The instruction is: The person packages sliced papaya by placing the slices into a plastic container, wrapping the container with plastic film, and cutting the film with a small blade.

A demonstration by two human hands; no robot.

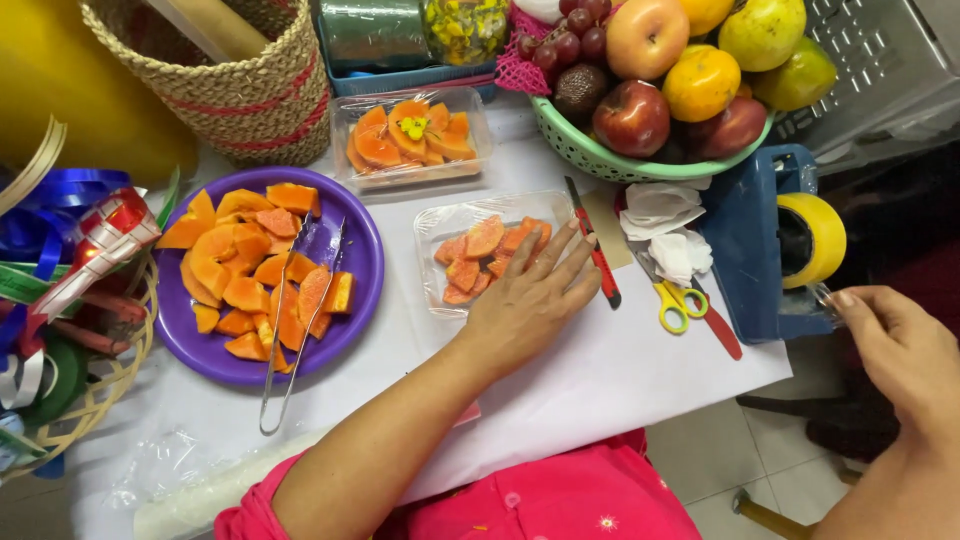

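1. Under our left hand (pixel 527 300) sits a clear plastic tray (pixel 440 222) of papaya pieces (pixel 478 250) on the white table (pixel 620 370); our fingers lie flat and spread, clasping nothing.
2. Beside the tray lie a red utility knife (pixel 598 250) and yellow-handled scissors (pixel 680 303).
3. Our right hand (pixel 900 350) pinches clear tape (pixel 822 296) from the blue dispenser (pixel 750 250).
4. Left of the tray, tongs (pixel 295 330) rest on a purple plate (pixel 365 250) of papaya.

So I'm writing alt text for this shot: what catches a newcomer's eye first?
The purple plate heaped with orange papaya pieces at left, metal tongs laid across it. At centre, the left hand rests on a clear tray of papaya; the right hand is by the yellow tape roll.
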